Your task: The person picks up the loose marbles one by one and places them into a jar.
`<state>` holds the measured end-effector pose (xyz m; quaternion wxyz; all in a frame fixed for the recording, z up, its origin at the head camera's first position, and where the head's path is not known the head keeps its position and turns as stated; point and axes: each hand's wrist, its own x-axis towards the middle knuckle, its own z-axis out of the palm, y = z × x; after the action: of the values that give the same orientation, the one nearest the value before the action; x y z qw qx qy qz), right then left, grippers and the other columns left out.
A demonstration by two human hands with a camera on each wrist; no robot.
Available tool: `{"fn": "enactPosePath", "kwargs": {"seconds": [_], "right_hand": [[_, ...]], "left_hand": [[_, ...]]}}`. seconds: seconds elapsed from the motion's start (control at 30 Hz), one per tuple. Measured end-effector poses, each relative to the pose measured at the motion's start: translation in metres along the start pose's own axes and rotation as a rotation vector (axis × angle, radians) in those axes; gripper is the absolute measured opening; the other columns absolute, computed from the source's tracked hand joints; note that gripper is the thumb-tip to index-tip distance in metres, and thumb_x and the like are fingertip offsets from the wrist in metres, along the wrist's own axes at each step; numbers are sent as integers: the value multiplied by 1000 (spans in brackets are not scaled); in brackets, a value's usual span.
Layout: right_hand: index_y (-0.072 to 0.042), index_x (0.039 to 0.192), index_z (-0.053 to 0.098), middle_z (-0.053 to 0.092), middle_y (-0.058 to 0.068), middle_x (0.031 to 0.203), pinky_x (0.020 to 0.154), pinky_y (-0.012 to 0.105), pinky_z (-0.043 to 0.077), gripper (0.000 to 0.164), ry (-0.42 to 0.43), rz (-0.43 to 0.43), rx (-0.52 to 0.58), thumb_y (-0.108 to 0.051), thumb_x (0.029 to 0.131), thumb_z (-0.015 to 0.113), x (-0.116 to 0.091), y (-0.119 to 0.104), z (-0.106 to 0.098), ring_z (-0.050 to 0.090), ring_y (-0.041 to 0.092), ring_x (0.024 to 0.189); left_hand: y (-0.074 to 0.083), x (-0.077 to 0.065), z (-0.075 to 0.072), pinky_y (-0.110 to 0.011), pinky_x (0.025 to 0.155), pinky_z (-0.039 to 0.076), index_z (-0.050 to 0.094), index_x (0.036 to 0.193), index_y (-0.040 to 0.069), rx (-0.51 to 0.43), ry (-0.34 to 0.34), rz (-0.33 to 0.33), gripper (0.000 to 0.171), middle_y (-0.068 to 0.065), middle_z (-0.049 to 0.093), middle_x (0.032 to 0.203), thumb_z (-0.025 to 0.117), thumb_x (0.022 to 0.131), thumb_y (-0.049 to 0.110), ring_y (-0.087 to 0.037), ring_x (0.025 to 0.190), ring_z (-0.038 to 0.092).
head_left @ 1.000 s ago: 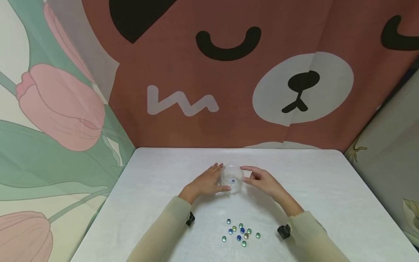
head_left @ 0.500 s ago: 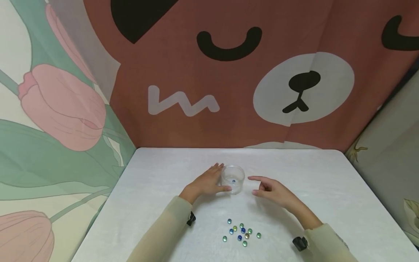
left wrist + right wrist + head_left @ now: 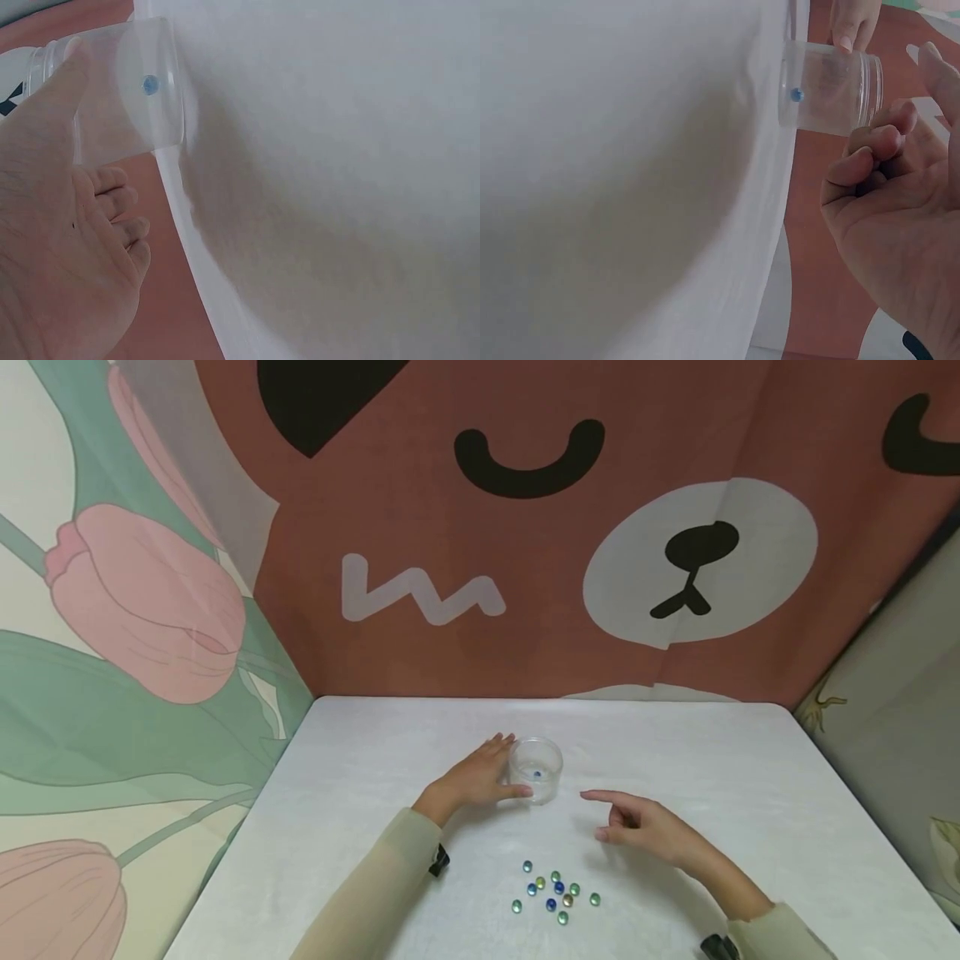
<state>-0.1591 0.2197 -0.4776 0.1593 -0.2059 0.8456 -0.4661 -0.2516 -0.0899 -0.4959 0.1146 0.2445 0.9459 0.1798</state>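
Observation:
A clear plastic jar point(image 3: 546, 758) stands upright, uncovered, near the middle of the table, with one blue glass marble point(image 3: 151, 85) at its bottom. My left hand point(image 3: 474, 778) holds the jar from its left side, thumb across the front and fingers at the far side. To the right of the jar and apart from it, my right hand point(image 3: 651, 828) hovers with nothing in its grasp. Its index finger points forward, the thumb is apart from it, and the other fingers are curled. Several glass marbles point(image 3: 558, 887) in green, blue, yellow and amber lie scattered nearer to me.
A white cloth covers the table point(image 3: 390, 735). Behind it hangs a brown curtain point(image 3: 540, 652) with a bear print, and a tulip-print curtain point(image 3: 150, 610) hangs at the left. Both wrists carry small black cameras.
My right hand has drawn away from the jar, moving right and toward me, lower in the head view. The left hand stays at the jar, and the marbles have not moved.

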Motion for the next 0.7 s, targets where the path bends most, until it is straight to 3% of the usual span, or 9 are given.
{"fn": "enactPosePath", "kwargs": {"seconds": [0.3,0.43,0.7], "right_hand": [[-7,142,57,57,-2,81,57,22,45,53,-74,-6,-8,-22,95,73,-13,3,5,51,5,67],[-5,141,58,57,-7,80,59,21,45,53,-105,-57,1,-21,94,74,-18,7,9,51,2,69],[-8,141,59,51,-10,77,58,22,44,53,-157,-80,19,-23,93,75,-25,7,13,48,1,68]], "left_hand": [[2,0,-1,-43,127,15,22,163,17,5,-2,-14,103,-1,18,170,59,87,75,-22,157,9],[2,1,-1,-43,127,16,22,163,16,0,-4,-13,103,-3,19,169,60,87,73,-23,157,10],[1,0,0,-43,127,16,21,163,15,-1,-2,-10,104,-2,18,169,60,87,74,-23,157,10]]}}
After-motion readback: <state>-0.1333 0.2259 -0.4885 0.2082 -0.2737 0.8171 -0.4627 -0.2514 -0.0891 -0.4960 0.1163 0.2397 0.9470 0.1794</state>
